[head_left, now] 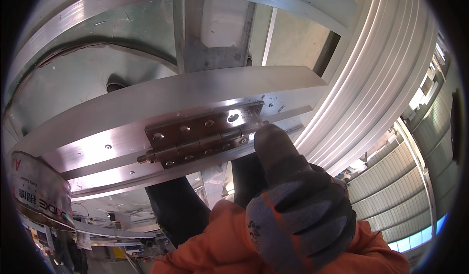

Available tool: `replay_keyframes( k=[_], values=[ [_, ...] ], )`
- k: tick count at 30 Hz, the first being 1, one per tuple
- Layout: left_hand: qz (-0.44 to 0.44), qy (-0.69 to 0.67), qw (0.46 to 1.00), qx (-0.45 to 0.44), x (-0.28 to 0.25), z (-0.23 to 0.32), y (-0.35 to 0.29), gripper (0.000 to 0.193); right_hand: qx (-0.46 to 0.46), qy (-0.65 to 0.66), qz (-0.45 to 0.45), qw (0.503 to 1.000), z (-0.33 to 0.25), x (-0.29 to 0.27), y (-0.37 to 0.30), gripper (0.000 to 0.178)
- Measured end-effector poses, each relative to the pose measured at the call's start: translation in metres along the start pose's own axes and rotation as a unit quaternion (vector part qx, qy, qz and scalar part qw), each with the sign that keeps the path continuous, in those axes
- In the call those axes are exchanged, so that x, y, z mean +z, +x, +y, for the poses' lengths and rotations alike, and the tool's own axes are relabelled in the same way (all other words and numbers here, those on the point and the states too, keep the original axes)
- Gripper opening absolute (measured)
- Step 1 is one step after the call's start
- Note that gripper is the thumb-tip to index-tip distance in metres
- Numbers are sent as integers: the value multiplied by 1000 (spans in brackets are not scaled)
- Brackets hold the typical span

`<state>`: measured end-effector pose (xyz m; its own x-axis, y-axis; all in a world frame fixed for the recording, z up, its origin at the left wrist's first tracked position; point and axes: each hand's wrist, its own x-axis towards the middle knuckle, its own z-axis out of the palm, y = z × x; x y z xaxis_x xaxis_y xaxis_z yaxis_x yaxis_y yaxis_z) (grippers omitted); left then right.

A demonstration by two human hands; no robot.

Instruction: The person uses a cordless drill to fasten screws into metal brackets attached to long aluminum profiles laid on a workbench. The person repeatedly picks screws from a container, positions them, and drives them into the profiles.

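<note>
Overhead aluminium frame (122, 108) carries a hinge (202, 135), right hand (293, 200) touching its end.

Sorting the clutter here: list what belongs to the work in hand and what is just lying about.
In hand: hinge; aluminium frame it sits on; gloved right hand, thumb at the hinge end.
Lying about: can at left; ribbed profiles at right.

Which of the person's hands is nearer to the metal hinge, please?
The right. The right hand, gloved, has its thumb touching the metal hinge at its right end; the left hand is not in view.

Grey knit glove (298, 215), orange sleeve (224, 244)
</note>
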<state>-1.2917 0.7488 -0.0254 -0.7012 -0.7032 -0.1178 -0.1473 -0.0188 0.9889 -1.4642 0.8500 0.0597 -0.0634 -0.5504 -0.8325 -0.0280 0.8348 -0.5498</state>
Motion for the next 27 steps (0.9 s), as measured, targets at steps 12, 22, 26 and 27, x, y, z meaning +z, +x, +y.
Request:
replay_keyframes(
  k=[12,22,26,27],
  values=[
    [-7,-3,1000,-17,-4,8,-7,46,23,10,-7,1000,-2,-5,-12,33],
    [-2,0,1000,-23,-1,13,2,48,28,19,-16,999,-6,-15,-8,34],
    [7,5,1000,-19,1,12,7,49,17,11,-22,1000,-7,-23,5,34],
    [9,7,1000,-17,1,13,9,49,14,8,-25,1000,-7,-26,9,35]
  ],
)
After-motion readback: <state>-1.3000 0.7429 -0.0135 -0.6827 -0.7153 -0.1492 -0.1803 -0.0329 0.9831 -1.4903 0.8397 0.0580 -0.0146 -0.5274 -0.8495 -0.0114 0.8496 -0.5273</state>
